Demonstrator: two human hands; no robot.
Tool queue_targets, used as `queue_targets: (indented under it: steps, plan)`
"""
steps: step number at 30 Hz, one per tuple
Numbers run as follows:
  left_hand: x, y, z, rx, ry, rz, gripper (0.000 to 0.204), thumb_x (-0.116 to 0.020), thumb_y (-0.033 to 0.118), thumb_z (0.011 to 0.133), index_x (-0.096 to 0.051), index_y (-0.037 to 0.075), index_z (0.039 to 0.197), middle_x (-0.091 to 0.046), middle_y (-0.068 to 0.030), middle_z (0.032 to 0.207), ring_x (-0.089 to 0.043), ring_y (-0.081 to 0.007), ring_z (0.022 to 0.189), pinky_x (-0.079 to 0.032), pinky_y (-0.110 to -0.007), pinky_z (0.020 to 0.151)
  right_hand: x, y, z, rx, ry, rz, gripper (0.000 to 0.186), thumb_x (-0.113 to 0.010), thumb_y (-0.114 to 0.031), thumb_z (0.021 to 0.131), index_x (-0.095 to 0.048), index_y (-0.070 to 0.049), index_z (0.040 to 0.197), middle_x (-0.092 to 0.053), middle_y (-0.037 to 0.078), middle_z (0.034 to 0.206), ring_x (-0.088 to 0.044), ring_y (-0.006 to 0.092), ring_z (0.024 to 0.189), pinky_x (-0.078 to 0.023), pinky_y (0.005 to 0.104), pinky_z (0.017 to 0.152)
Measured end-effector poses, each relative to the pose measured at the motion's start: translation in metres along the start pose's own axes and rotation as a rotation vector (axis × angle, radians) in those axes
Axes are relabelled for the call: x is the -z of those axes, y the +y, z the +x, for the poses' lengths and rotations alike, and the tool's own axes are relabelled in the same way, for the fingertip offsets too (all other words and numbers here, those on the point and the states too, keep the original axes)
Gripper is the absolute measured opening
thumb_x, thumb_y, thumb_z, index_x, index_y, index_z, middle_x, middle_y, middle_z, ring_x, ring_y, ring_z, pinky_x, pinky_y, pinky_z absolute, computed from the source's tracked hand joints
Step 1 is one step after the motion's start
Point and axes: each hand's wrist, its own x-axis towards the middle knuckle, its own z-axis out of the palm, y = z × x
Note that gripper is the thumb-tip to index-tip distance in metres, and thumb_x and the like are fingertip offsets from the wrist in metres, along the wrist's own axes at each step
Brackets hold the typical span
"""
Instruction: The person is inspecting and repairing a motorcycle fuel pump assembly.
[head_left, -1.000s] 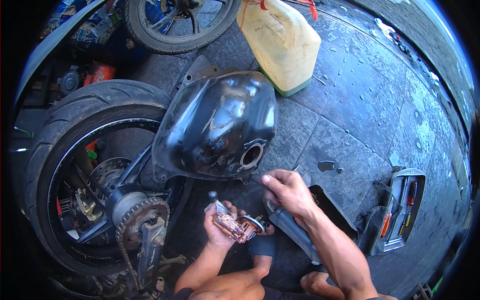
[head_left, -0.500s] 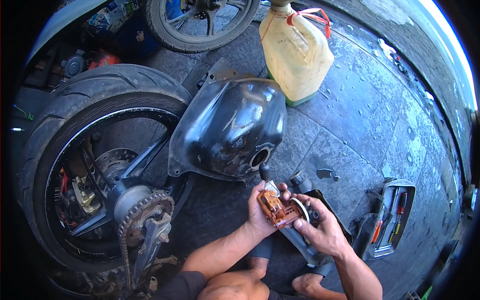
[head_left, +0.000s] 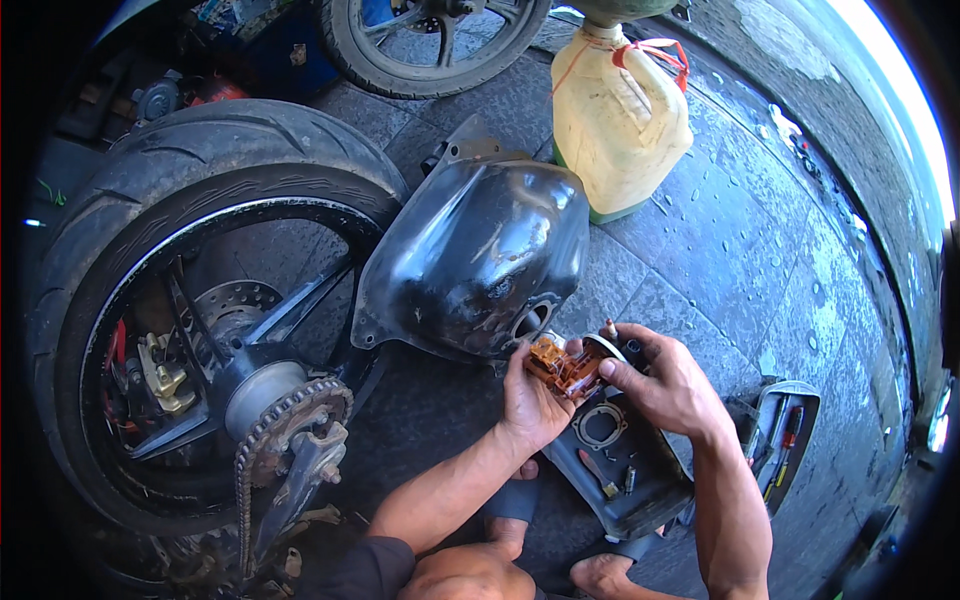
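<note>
"Orange-brown plastic unit with a pale round flange (head_left: pixel 566 373): where is it, and how is it held?"

"Between both hands, raised in front of the knees. The left hand (head_left: pixel 535 400) is clamped round its body, some fingertips hidden; the right hand (head_left: pixel 675 385) pinches the flange, thumb on one face, fingers behind."

"Why two hands?"

"Likely to steady an uneven shape. The left forearm slants inward; the right rises nearly straight, wrist turned in."

"And beneath?"

"A dark shallow tray (head_left: pixel 655 500), holding a flat grey metal ring (head_left: pixel 580 430) and a thin red-handled tool (head_left: pixel 594 464), presumably so small parts stay together."

"Farther off?"

"A glossy black metal tank (head_left: pixel 490 250) lies with its round opening towards the hands. Beyond stands a cream plastic jug (head_left: pixel 620 130), upright, probably to avoid spilling."
</note>
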Motion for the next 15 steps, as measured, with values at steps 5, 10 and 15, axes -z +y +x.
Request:
queue_targets:
  steps: [5,10,15]
  plan:
    - [-0.007,0.005,-0.011,-0.153,-0.011,0.069,0.057,-0.045,0.056,0.107,-0.055,0.013,0.143,-0.062,-0.0085,0.141,-0.063,-0.0276,0.130,-0.055,-0.046,0.107,0.006,0.015,0.015,-0.035,-0.096,0.184,0.055,-0.075,-0.031,0.099,-0.061,0.003,0.141,-0.073,0.013,0.120,-0.066,0.0190,0.108,-0.053,0.0353,0.097]
    - [-0.011,0.000,-0.009,-0.181,-0.055,0.164,0.060,-0.045,0.056,0.108,-0.047,0.013,0.150,-0.060,-0.0114,0.140,-0.063,-0.0260,0.127,-0.055,-0.047,0.106,0.018,0.023,0.019,-0.080,-0.106,0.270,0.057,-0.076,-0.034,0.098,-0.062,0.001,0.141,-0.072,0.009,0.120,-0.065,0.0153,0.100,-0.054,0.0323,0.088]
    - [-0.012,0.000,-0.009,-0.228,-0.029,0.236,0.060,-0.043,0.057,0.108,-0.047,0.013,0.150,-0.060,-0.0105,0.139,-0.063,-0.0243,0.124,-0.056,-0.045,0.103,0.018,0.036,0.028,-0.067,-0.102,0.348,0.058,-0.078,-0.034,0.097,-0.062,0.000,0.142,-0.072,0.009,0.120,-0.064,0.0154,0.097,-0.052,0.0321,0.085]
